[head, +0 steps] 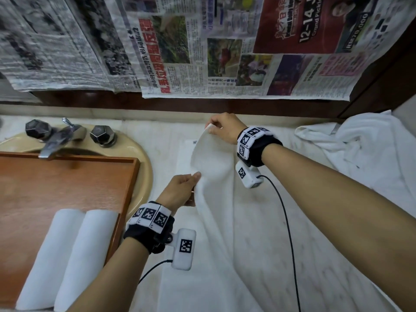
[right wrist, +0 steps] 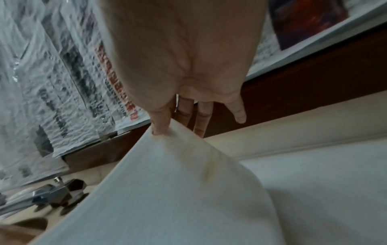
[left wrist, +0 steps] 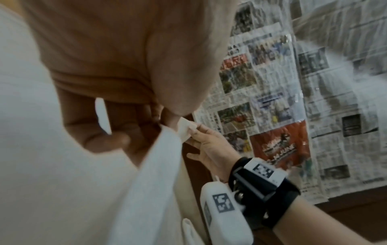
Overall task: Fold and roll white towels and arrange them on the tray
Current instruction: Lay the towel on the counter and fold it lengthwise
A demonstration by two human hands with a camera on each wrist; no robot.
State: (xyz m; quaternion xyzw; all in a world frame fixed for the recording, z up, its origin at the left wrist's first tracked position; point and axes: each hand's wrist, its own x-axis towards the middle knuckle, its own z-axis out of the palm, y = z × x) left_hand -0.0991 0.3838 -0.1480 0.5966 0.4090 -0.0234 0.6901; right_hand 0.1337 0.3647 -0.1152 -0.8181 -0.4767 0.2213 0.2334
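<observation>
Towel lies on the counter just right of the tray, left hand and right hand each pinching a lifted edge, fold underway. Two rolled towels already on the tray; crumpled pile far right of it still to do

The head view is evenly lit and mostly sharp, with soft indoor light and only faint shadows under the forearms on the pale bench. Wide-angle bending curves the newspaper beyond the fingers, and the print smears toward the upper left corner. The tap left of the fingers shows small glints. Both wrist views are dimmer and softer (noticeably grainy): the left hand fills its frame out of focus, warm-toned, with shadow inside its curled fingers. In the right wrist view the towel below the fingers looks bluish-grey, and the newsprint behind is streaked with blur and plastic glare.
</observation>
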